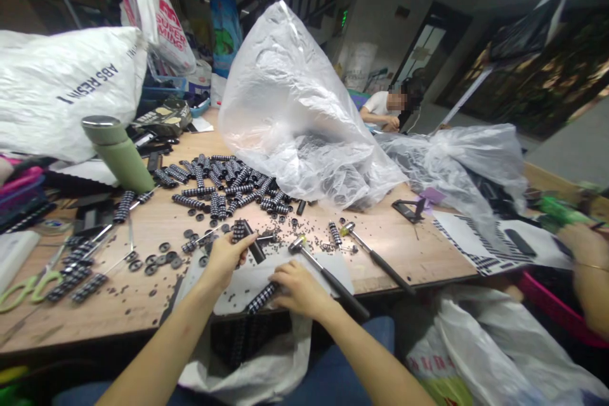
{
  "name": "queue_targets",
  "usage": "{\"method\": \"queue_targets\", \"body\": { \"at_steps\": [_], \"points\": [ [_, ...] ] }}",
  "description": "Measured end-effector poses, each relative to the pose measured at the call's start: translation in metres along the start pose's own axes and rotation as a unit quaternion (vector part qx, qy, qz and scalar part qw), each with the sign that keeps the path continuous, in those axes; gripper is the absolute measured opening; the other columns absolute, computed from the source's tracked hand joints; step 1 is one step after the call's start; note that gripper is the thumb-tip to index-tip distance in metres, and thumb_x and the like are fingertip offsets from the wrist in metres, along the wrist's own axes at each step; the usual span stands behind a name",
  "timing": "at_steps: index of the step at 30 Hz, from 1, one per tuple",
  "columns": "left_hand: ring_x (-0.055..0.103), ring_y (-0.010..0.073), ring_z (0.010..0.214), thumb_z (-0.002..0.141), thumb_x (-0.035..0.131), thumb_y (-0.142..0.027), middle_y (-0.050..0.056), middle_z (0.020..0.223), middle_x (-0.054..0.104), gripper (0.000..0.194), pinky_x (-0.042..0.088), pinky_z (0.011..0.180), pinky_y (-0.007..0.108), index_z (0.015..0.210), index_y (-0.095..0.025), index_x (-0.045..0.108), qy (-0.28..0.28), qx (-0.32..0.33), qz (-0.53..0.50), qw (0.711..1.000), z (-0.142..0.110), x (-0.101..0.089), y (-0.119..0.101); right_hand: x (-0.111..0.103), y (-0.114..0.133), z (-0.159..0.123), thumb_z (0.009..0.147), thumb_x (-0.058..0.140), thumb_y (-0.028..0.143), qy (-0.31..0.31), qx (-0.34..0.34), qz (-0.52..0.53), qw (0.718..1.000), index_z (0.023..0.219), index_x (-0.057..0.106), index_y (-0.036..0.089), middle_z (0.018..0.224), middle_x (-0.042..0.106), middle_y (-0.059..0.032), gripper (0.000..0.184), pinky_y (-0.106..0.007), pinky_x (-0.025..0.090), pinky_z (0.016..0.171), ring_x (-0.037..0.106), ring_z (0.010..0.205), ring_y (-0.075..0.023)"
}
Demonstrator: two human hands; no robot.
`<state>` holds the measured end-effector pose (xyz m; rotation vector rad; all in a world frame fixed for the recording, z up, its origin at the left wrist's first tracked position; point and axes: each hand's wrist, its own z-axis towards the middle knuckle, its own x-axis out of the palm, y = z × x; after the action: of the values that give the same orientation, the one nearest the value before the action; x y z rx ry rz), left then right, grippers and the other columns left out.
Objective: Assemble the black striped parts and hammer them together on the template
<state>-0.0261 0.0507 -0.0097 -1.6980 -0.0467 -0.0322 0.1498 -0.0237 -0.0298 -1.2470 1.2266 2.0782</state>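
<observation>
My left hand (223, 260) is closed around a short black-and-white ribbed cylinder (238, 229), held just above the wooden table (409, 247). My right hand (297, 288) is closed on a longer stack of the same ribbed pieces (261, 298), lying on a white sheet (247, 279) at the table's front edge. A small hammer (328, 276) lies right beside my right hand, its head near my left fingertips. A pile of finished ribbed stacks (223, 184) and loose black discs (162, 257) spread out behind my hands.
A second hammer (375, 257), a green flask (121, 155), green scissors (28, 285) and large clear plastic bags (295, 108) sit on the table. A white bag (257, 361) hangs below the front edge. Another person sits at the far end (387, 111); someone's arm (587, 266) enters at right.
</observation>
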Motion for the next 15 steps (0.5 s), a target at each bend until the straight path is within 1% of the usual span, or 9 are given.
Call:
{"method": "queue_targets", "body": {
  "at_steps": [2, 4, 6, 7, 9, 10, 12, 13, 15],
  "points": [
    [0.039, 0.0059, 0.034, 0.061, 0.068, -0.038, -0.007, 0.04, 0.045, 0.032, 0.029, 0.035, 0.017, 0.058, -0.017, 0.044, 0.004, 0.022, 0.041, 0.999, -0.007, -0.012, -0.003, 0.008, 0.008, -0.013, 0.071, 0.066, 0.033, 0.027, -0.016, -0.045, 0.999, 0.086, 0.061, 0.019, 0.082, 0.061, -0.0031, 0.021, -0.029, 0.042, 0.076, 0.052, 0.085, -0.0175],
    [0.039, 0.0064, 0.035, 0.062, 0.067, -0.039, -0.006, 0.039, 0.045, 0.033, 0.03, 0.036, 0.018, 0.056, -0.017, 0.044, 0.011, 0.026, 0.074, 0.997, -0.017, -0.018, -0.005, 0.015, 0.019, -0.027, 0.071, 0.066, 0.035, 0.017, 0.0, -0.068, 0.998, 0.083, 0.061, 0.02, 0.08, 0.06, -0.0033, 0.02, -0.031, 0.043, 0.073, 0.052, 0.081, -0.0183],
    [0.039, 0.0066, 0.034, 0.062, 0.067, -0.039, -0.006, 0.038, 0.044, 0.032, 0.028, 0.035, 0.017, 0.055, -0.017, 0.045, 0.036, 0.013, 0.088, 0.995, -0.027, -0.018, -0.005, 0.014, 0.03, -0.034, 0.066, 0.068, 0.042, -0.023, 0.04, -0.068, 0.997, 0.094, 0.059, 0.02, 0.09, 0.06, -0.0057, 0.036, -0.035, 0.044, 0.074, 0.053, 0.084, -0.0206],
    [0.038, 0.0066, 0.034, 0.062, 0.067, -0.039, -0.007, 0.038, 0.044, 0.031, 0.028, 0.035, 0.017, 0.055, -0.017, 0.046, 0.057, 0.003, 0.092, 0.994, -0.031, -0.015, -0.005, 0.011, 0.035, -0.035, 0.063, 0.07, 0.046, -0.048, 0.057, -0.063, 0.995, 0.103, 0.056, 0.02, 0.099, 0.059, -0.0082, 0.05, -0.038, 0.044, 0.078, 0.053, 0.089, -0.0228],
    [0.037, 0.0063, 0.033, 0.061, 0.068, -0.037, -0.007, 0.037, 0.043, 0.029, 0.026, 0.034, 0.017, 0.056, -0.016, 0.048, 0.107, -0.012, 0.094, 0.99, -0.04, -0.007, -0.003, -0.002, 0.041, -0.027, 0.053, 0.073, 0.052, -0.087, 0.061, -0.051, 0.993, 0.123, 0.042, 0.02, 0.121, 0.048, -0.0137, 0.083, -0.044, 0.039, 0.089, 0.045, 0.107, -0.0285],
    [0.037, 0.0061, 0.033, 0.06, 0.068, -0.037, -0.007, 0.037, 0.043, 0.029, 0.026, 0.034, 0.017, 0.056, -0.016, 0.049, 0.13, -0.016, 0.092, 0.987, -0.044, -0.003, -0.002, -0.011, 0.042, -0.02, 0.05, 0.074, 0.052, -0.089, 0.047, -0.045, 0.994, 0.13, 0.034, 0.02, 0.129, 0.041, -0.0146, 0.095, -0.046, 0.035, 0.094, 0.039, 0.115, -0.03],
    [0.038, 0.006, 0.033, 0.061, 0.068, -0.036, -0.007, 0.039, 0.044, 0.028, 0.027, 0.034, 0.017, 0.059, -0.015, 0.05, 0.161, -0.021, 0.075, 0.984, -0.05, 0.006, -0.001, -0.025, 0.041, -0.007, 0.049, 0.077, 0.045, -0.064, 0.006, -0.031, 0.997, 0.135, 0.021, 0.021, 0.134, 0.034, -0.0132, 0.106, -0.046, 0.028, 0.1, 0.031, 0.123, -0.029],
    [0.038, 0.0058, 0.033, 0.062, 0.068, -0.037, -0.007, 0.041, 0.045, 0.027, 0.027, 0.034, 0.017, 0.065, -0.015, 0.052, 0.165, -0.025, 0.058, 0.984, -0.052, 0.009, 0.0, -0.031, 0.039, -0.001, 0.049, 0.078, 0.039, -0.053, -0.003, -0.022, 0.998, 0.136, 0.019, 0.02, 0.134, 0.034, -0.0125, 0.107, -0.045, 0.027, 0.102, 0.029, 0.124, -0.0277],
    [0.038, 0.0055, 0.034, 0.063, 0.067, -0.039, -0.007, 0.048, 0.049, 0.033, 0.029, 0.034, 0.017, 0.08, -0.015, 0.053, 0.155, -0.036, 0.017, 0.987, -0.056, 0.011, 0.0, -0.036, 0.035, 0.004, 0.05, 0.077, 0.033, -0.047, 0.003, 0.001, 0.999, 0.137, 0.016, 0.019, 0.133, 0.034, -0.012, 0.107, -0.043, 0.026, 0.103, 0.029, 0.125, -0.0259]
  ]
}}
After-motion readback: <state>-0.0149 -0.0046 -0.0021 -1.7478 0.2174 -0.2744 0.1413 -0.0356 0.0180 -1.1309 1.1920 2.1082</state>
